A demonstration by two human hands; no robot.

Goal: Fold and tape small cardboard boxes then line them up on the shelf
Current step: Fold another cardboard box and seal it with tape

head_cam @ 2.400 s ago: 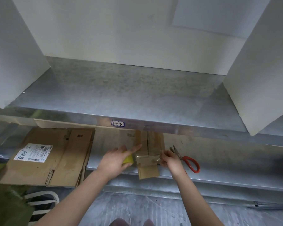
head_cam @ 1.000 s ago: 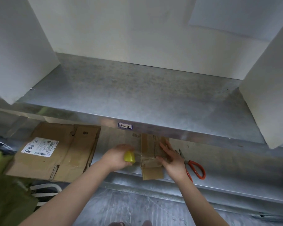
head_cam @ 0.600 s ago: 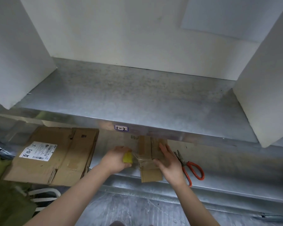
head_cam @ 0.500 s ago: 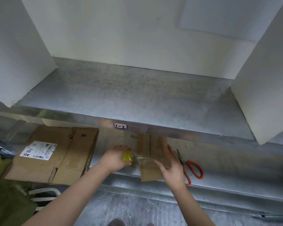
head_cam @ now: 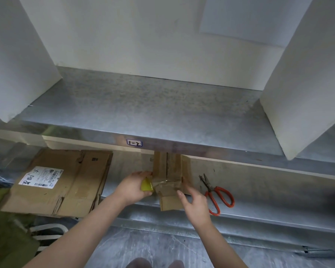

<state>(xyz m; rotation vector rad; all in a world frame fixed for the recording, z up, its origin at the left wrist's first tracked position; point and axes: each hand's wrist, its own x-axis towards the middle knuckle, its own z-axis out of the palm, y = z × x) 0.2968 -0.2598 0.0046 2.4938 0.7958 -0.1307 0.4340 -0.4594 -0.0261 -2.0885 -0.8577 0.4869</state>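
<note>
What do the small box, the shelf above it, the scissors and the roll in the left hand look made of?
Small box: matte brown cardboard, creased flaps. Shelf: sheet metal, probably galvanised, by its mottled grey sheen. Scissors: dark metal blades, glossy orange handles, plastic or coated. Tape roll: yellow core, likely plastic; clear shiny film.

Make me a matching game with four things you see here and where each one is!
Things:
1. red-handled metal scissors
2. yellow tape roll
3. flattened brown cardboard with a white label
4. small brown cardboard box

Places:
A. gripped in the left hand
B. between the two hands
C. lying flat, far left of both hands
D. lying just right of the right hand

Pairs: 1-D, 2-A, 3-C, 4-B.
</note>
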